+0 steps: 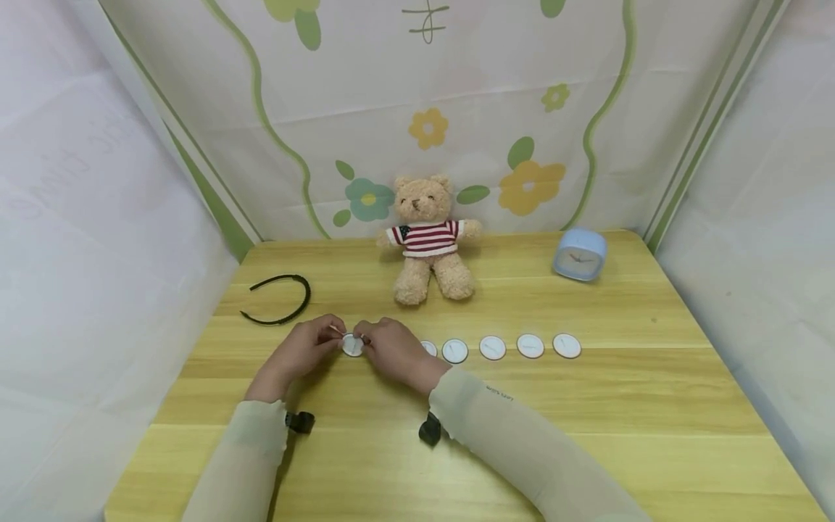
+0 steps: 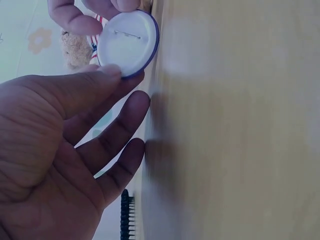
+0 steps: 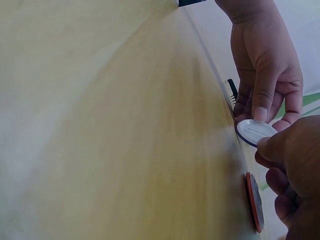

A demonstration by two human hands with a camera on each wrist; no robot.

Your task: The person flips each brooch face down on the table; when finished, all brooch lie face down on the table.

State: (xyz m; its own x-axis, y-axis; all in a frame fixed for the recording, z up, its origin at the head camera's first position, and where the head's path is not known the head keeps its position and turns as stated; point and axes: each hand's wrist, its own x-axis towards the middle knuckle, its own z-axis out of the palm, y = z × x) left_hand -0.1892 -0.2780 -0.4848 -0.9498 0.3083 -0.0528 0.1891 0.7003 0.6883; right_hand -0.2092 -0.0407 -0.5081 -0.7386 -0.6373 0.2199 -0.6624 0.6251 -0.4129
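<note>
Between both hands is a round pin-back button badge (image 1: pixel 353 345), its white back and thin metal pin facing up. My left hand (image 1: pixel 301 355) pinches one edge of this badge (image 2: pixel 129 47) with thumb and index finger, the other fingers spread loosely. On the opposite edge, my right hand (image 1: pixel 396 351) pinches it between thumb and fingers, as the right wrist view shows. To the right runs a row of several similar badges, backs up, including one badge (image 1: pixel 492 347) mid-row. The one nearest my right hand, a badge (image 1: pixel 428 348), is partly hidden behind it.
A black toothed headband (image 1: pixel 305 297) lies to the left on the wooden table (image 1: pixel 587 449). A teddy bear (image 1: pixel 427 243) in a striped shirt sits against the back curtain (image 1: pixel 365 87). At the back right stands a small blue clock (image 1: pixel 580 255).
</note>
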